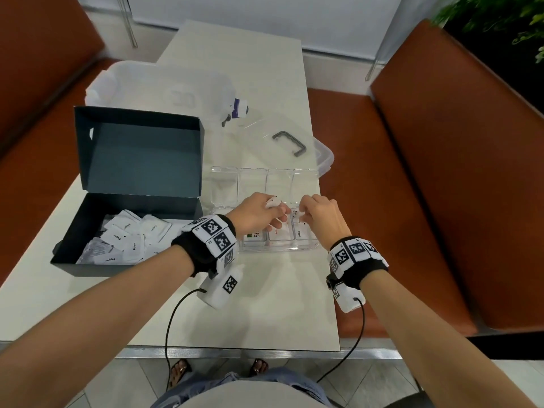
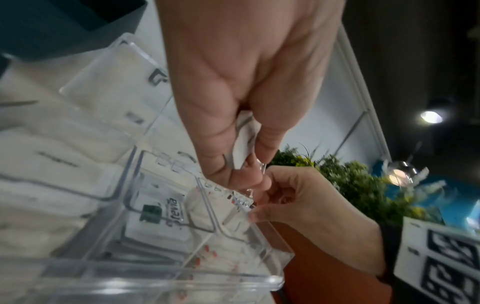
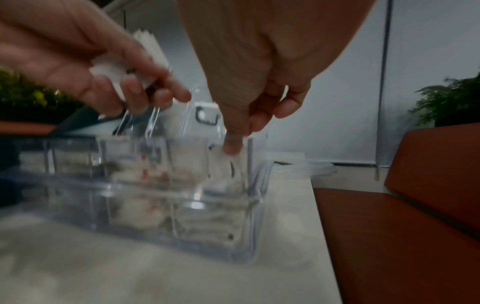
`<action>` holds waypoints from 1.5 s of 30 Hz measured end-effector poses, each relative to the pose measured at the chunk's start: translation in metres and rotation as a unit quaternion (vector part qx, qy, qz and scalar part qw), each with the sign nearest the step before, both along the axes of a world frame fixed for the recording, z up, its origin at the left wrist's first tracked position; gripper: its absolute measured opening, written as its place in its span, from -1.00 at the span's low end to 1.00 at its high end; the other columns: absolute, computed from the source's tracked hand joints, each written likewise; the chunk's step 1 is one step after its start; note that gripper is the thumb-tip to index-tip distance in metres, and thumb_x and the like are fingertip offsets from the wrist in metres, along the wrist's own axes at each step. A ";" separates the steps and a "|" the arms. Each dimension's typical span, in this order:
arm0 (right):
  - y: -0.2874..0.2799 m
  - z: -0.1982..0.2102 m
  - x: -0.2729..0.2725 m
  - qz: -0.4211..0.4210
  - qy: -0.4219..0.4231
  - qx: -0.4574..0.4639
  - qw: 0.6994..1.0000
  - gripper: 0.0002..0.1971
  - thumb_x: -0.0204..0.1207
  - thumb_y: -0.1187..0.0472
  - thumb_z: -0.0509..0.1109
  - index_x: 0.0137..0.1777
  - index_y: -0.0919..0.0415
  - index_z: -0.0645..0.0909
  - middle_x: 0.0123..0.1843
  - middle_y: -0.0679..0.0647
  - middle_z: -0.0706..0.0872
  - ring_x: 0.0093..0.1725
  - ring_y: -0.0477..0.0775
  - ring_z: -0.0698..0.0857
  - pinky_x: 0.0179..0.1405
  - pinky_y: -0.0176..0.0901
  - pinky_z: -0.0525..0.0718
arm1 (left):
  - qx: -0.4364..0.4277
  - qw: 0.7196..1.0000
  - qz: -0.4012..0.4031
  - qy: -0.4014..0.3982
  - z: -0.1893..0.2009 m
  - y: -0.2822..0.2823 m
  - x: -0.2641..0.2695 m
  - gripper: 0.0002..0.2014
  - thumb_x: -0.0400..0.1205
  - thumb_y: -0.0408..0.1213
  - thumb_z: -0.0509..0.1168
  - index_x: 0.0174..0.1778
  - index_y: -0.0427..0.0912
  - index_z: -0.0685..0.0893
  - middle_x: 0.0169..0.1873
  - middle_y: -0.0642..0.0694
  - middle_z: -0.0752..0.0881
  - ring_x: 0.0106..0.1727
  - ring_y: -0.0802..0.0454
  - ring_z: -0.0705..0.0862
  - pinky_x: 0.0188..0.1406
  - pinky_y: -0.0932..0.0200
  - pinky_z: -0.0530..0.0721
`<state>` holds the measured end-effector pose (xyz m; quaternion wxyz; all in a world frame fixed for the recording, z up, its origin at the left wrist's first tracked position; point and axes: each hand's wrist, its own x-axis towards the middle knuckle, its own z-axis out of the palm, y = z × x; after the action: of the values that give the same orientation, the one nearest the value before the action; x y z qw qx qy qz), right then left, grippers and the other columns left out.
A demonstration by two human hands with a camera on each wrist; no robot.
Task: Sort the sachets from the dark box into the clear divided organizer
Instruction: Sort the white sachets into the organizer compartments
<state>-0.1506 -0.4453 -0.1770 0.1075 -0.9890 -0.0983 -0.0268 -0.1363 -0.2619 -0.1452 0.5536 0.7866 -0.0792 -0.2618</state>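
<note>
The dark box [image 1: 67, 240] stands open at the left with several white sachets [image 1: 132, 240] inside. To its right is the clear divided organizer [image 1: 279, 249]; its near row holds a green-marked sachet [image 1: 253, 234], red-printed sachets [image 2: 207, 255] and black-printed sachets [image 1: 303, 234]. My left hand [image 1: 278, 213] hovers over the organizer's middle and grips a small bunch of white sachets [image 2: 244, 142]. My right hand [image 1: 301, 212] reaches into a right-hand compartment, thumb and finger pinching one white sachet [image 3: 233, 164] that stands on edge.
A clear lid with a grey handle [image 1: 290, 142] lies behind the organizer. A white plastic bag [image 1: 147, 83] and a small purple-and-white item [image 1: 240, 108] lie farther back. Orange bench seats [image 1: 441, 187] flank the table; its right edge runs close to the organizer.
</note>
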 end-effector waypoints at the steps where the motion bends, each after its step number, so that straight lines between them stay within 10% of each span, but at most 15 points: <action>1: -0.001 0.003 -0.001 -0.005 -0.009 0.019 1.000 -0.88 0.53 0.34 0.41 0.04 0.28 0.61 -0.09 0.13 0.64 -0.07 0.19 0.61 0.00 -0.01 0.42 | -0.029 0.999 0.015 0.034 0.002 0.001 0.000 -0.76 0.73 -0.32 0.20 0.18 -0.35 0.69 -0.12 -0.13 0.73 -0.22 0.09 0.71 -0.34 0.35 0.64; 4: -0.001 0.020 -0.006 -0.032 -0.048 0.103 0.993 -0.87 0.52 0.35 0.43 0.05 0.27 0.66 -0.10 0.12 0.64 -0.12 0.09 0.63 0.02 -0.05 0.59 | -0.125 0.980 0.046 0.147 0.008 0.005 0.001 -0.71 0.71 -0.25 0.25 0.21 -0.38 0.69 -0.07 -0.17 0.76 -0.20 0.12 0.75 -0.23 0.32 0.71; 8: 0.022 0.049 -0.019 -0.028 -0.079 0.237 0.968 -0.83 0.50 0.28 0.46 0.08 0.19 0.70 -0.14 0.07 0.70 -0.25 -0.10 0.61 -0.19 -0.57 0.51 | -0.223 0.941 0.058 0.248 0.013 0.008 0.000 -0.48 0.71 0.12 0.12 0.18 -0.32 0.67 -0.05 -0.19 0.79 -0.10 0.04 0.79 -0.08 0.23 0.75; 14: 0.049 0.062 -0.019 -0.053 0.041 0.276 0.959 -0.64 0.42 0.12 0.56 0.20 0.14 0.67 0.03 0.04 0.63 -0.23 -0.12 0.58 -0.27 -0.60 0.48 | -0.341 0.879 0.044 0.329 0.022 0.011 -0.005 -0.50 0.75 0.08 0.03 0.25 -0.28 0.62 -0.04 -0.18 0.78 -0.05 -0.04 0.78 0.11 0.02 0.76; 22: 0.038 0.060 -0.020 -0.077 0.032 0.348 0.934 -0.84 0.55 0.30 0.41 0.05 0.16 0.78 -0.37 -0.11 0.74 -0.46 -0.24 0.69 -0.37 -0.59 0.57 | -0.330 0.894 0.031 0.302 0.027 0.023 -0.012 -0.63 0.78 -0.18 0.00 0.26 -0.29 0.62 0.09 -0.33 0.74 0.13 -0.25 0.74 0.06 0.01 0.77; 27: 0.043 0.061 -0.022 -0.058 0.060 0.350 0.933 -0.78 0.49 0.22 0.49 0.13 0.19 0.76 -0.29 0.05 0.81 -0.38 -0.22 0.76 -0.22 -0.54 0.63 | -0.301 0.909 0.064 0.281 0.027 0.020 -0.017 -0.61 0.80 -0.09 0.03 0.34 -0.28 0.57 -0.13 -0.21 0.80 -0.12 -0.07 0.82 -0.25 0.20 0.75; 35: 0.038 0.055 -0.022 -0.091 0.100 0.360 0.923 -0.79 0.41 0.14 0.59 -0.01 0.18 0.72 -0.26 0.02 0.78 -0.43 -0.21 0.72 -0.39 -0.52 0.60 | -0.281 0.932 0.033 0.227 0.023 0.025 -0.020 -0.75 0.75 -0.47 0.11 0.23 -0.55 0.59 0.10 -0.38 0.75 0.10 -0.22 0.78 0.00 0.09 0.79; 45: 0.015 0.060 -0.024 -0.143 0.151 0.478 0.853 -0.72 0.38 0.28 0.59 0.00 0.41 0.65 -0.24 0.25 0.80 -0.36 -0.01 0.73 -0.35 -0.22 0.69 | -0.281 0.918 0.088 0.264 0.025 0.021 -0.019 -0.72 0.76 -0.32 0.15 0.26 -0.45 0.57 0.16 -0.43 0.72 0.08 -0.26 0.78 -0.07 0.00 0.81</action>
<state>-0.1747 -0.4306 -0.1170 0.5754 -0.8107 0.0866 0.0645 -0.1556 -0.2410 -0.1201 0.7738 0.5042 0.0691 -0.3772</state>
